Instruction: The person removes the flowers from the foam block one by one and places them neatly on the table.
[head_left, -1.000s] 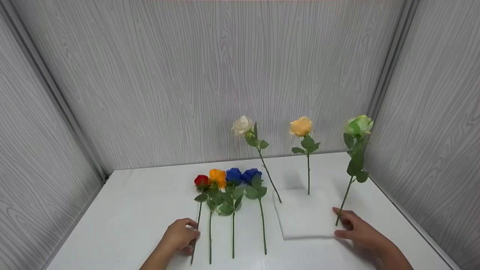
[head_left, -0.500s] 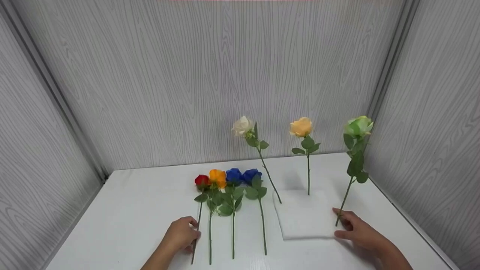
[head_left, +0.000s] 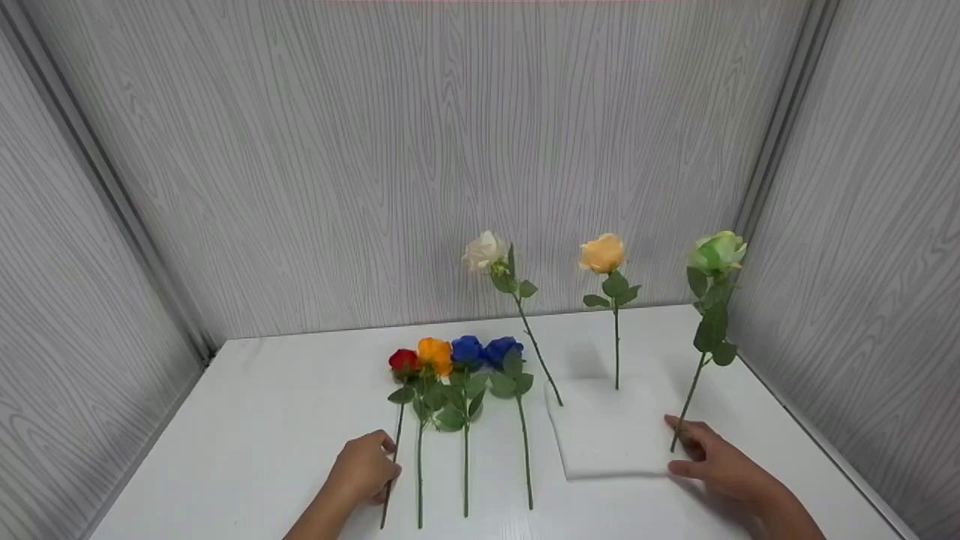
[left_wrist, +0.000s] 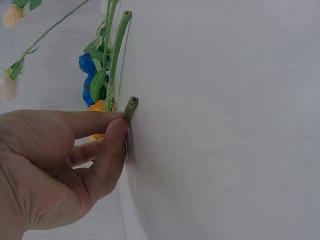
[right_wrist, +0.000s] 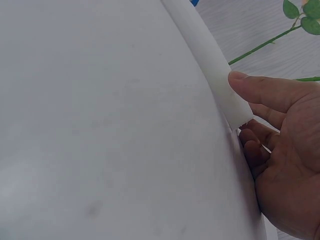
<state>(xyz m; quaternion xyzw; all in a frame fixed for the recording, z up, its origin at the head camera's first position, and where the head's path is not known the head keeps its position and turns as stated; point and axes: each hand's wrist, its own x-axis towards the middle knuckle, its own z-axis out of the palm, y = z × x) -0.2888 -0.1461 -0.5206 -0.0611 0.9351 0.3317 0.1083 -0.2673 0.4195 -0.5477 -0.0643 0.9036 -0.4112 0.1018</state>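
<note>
When set beside a second ago, looks almost the same: just a tiny shift of the left hand [head_left: 364, 466], with no move in the right hand [head_left: 716, 466]. Means no new place yet for the red rose with green leaves and a thin stem [head_left: 403, 361]: at the left end of the row on the white bench [head_left: 262, 420], next to the bright orange rose [head_left: 435, 355] and two deep blue roses [head_left: 468, 351]. Cannot tell if lifted a little. No change either in the creamy white rose [head_left: 485, 252], leaning left, the peach rose [head_left: 602, 253], nearly straight up, or the pale green rose [head_left: 718, 253], leaning right, all standing at the flat white square block, maybe foam [head_left: 615, 435].

Left hand: thumb and pointing finger nearly together, pinching the red stem near its low end. Right hand: bent wide round the block's near right corner, thumb on the front edge, close to the green rose's stem. Seems to steady the block.
</note>
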